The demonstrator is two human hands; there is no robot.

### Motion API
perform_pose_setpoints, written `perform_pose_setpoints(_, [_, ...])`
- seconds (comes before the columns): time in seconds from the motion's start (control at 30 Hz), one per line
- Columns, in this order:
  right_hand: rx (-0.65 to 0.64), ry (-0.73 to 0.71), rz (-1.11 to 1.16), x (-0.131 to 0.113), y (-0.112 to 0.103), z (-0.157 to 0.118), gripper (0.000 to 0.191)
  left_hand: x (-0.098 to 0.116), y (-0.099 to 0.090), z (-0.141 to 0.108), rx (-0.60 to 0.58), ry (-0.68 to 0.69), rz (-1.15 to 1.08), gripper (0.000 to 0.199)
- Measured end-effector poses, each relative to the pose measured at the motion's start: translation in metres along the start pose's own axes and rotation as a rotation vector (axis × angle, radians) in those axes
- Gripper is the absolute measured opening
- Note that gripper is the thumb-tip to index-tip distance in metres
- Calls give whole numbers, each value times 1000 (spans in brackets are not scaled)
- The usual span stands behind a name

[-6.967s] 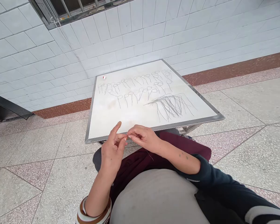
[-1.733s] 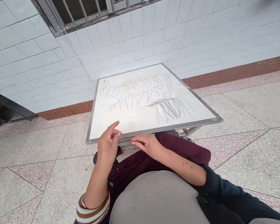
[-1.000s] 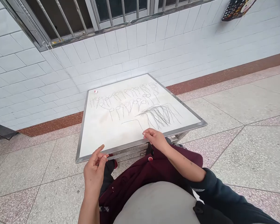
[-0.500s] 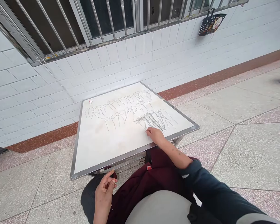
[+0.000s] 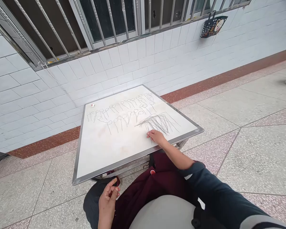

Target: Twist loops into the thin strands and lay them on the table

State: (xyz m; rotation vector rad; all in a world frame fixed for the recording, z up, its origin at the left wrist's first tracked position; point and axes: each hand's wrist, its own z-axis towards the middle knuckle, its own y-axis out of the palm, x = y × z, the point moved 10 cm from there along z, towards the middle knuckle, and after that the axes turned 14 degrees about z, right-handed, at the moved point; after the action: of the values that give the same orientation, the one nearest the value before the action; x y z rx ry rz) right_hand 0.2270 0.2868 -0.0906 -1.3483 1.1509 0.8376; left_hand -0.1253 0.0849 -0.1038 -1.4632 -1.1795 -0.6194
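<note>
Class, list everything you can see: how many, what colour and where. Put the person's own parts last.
Table: one, white with grey edging, centre
Looped strands: many, dark, tabletop's far half
Loose strands: many, dark, piled nearer right
Small item: one, red and white, far-left corner
Wall: one, white tiles, behind table
Window bars: several, silver, above table
Bag: one, black patterned, hanging right
Floor: one, speckled grey and pink, below
Left hand: one, bare, over lap
Right hand: one, bare, beside the pile
</note>
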Motion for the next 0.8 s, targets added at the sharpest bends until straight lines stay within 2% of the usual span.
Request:
perform_pose_setpoints(0.17, [27, 36, -77, 9, -11, 8, 15, -12, 1, 0, -5, -20, 1, 64])
perform_pose_setpoints(0.3, [73, -25, -205, -2, -18, 4, 20, -17, 0, 3, -1, 8, 27, 65])
perform_pose_setpoints(0.4, [120, -91, -318, -13, -17, -5, 27, -22, -10, 10, 42, 49, 104, 64])
perform_pose_setpoints(0.53, [84, -186, -456, -23, 7, -19, 31, -21, -35, 22, 181, 114, 356, 55])
perform_pose_setpoints(0.63, [10, -248, -555, -24, 33, -24, 27, -14, -49, 30, 295, 243, 573, 46])
perform_pose_setpoints(0.7, [-19, -265, -612, -23, 43, -23, 27, -12, -50, 33, 353, 377, 702, 43])
perform_pose_setpoints(0.8, [-13, -257, -672, -21, 44, -13, 30, -21, -45, 33, 415, 510, 846, 43])
